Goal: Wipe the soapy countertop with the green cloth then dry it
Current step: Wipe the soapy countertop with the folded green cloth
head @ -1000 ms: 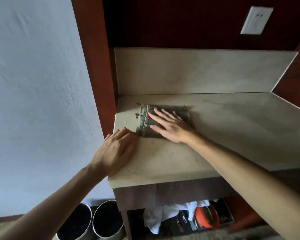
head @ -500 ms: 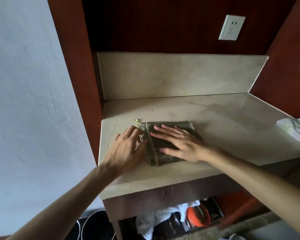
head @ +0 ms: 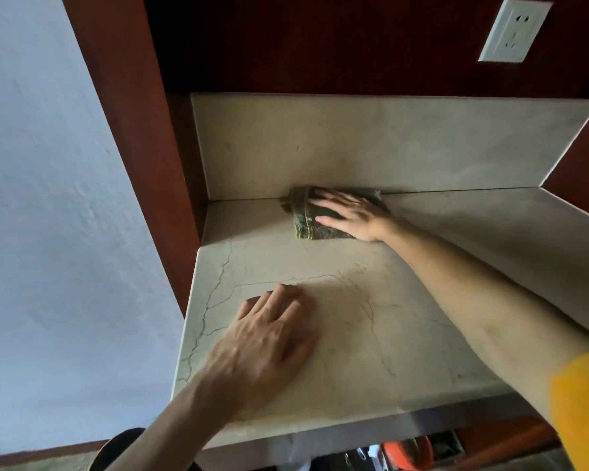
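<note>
The folded green cloth (head: pixel 303 215) lies on the beige marble countertop (head: pixel 405 300), pushed up against the backsplash. My right hand (head: pixel 351 215) presses flat on top of the cloth, fingers spread and pointing left. My left hand (head: pixel 269 338) rests palm down on the bare countertop near the front left, fingers apart and holding nothing. No soap foam is visible on the stone.
A beige backsplash (head: pixel 371 144) rises behind the countertop, with dark red wood panelling (head: pixel 133 130) at the left and above. A white wall socket (head: pixel 514 30) sits at the upper right. Orange and dark items (head: pixel 405 450) lie under the counter.
My right hand has slid the cloth away from me, from the counter's middle to the backsplash. My left hand has come off the cloth's edge and rests on the bare stone.
</note>
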